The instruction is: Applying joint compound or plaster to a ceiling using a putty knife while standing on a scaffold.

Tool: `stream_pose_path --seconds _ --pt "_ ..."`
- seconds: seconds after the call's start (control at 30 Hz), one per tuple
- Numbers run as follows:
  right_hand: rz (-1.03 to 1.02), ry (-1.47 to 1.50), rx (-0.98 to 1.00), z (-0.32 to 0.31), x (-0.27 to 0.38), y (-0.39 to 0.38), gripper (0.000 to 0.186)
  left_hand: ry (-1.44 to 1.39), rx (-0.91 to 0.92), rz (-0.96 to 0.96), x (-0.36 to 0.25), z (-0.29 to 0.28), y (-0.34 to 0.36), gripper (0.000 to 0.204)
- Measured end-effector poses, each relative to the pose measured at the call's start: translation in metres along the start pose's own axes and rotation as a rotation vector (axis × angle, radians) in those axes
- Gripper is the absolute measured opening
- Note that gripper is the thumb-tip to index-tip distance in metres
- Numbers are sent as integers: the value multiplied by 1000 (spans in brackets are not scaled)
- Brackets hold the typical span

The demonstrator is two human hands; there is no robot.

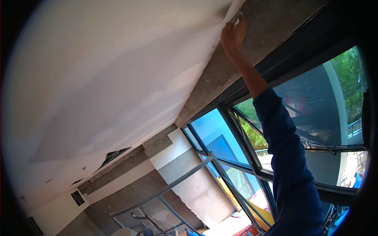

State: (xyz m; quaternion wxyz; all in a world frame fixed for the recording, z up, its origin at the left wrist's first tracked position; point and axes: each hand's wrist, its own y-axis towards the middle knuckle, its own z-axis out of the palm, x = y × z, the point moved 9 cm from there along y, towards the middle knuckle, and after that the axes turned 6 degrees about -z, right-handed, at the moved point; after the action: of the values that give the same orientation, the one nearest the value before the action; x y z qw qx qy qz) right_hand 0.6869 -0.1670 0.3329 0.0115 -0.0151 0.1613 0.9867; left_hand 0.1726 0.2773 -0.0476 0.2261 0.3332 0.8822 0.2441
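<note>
My right hand (233, 36) reaches high overhead, its arm in a dark blue sleeve rising from the lower right. It grips a flat metal putty blade (236, 17) pressed against the ceiling, right where the smooth white plastered ceiling (118, 78) meets a bare grey concrete beam (236, 67). The blade sticks out only slightly above the fingers. My left hand is out of the picture.
A dark-framed window (236, 141) with blue-filmed panes runs below the beam, trees outside. A grey metal scaffold rail (165, 188) crosses below. Grey and white patched walls (185, 173) stand at the lower middle, with ceiling vents (114, 155) farther back.
</note>
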Motion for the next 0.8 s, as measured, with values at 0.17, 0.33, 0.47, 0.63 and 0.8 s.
stream_pose_path --seconds 0.17,0.33,0.47,0.63,0.8 --pt "95 5 -7 8 -45 34 42 -25 35 -39 -1 -9 -5 37" --pt "222 45 46 38 35 -28 50 -36 7 -191 7 -17 -17 38" --pt "190 192 159 67 163 -84 70 26 -22 -116 -13 -27 -22 38" --pt "110 485 407 58 239 -138 56 -109 -27 -92 -49 -22 8 33" --pt "259 952 882 -3 256 -199 49 -427 -305 -100 -93 -63 22 28"
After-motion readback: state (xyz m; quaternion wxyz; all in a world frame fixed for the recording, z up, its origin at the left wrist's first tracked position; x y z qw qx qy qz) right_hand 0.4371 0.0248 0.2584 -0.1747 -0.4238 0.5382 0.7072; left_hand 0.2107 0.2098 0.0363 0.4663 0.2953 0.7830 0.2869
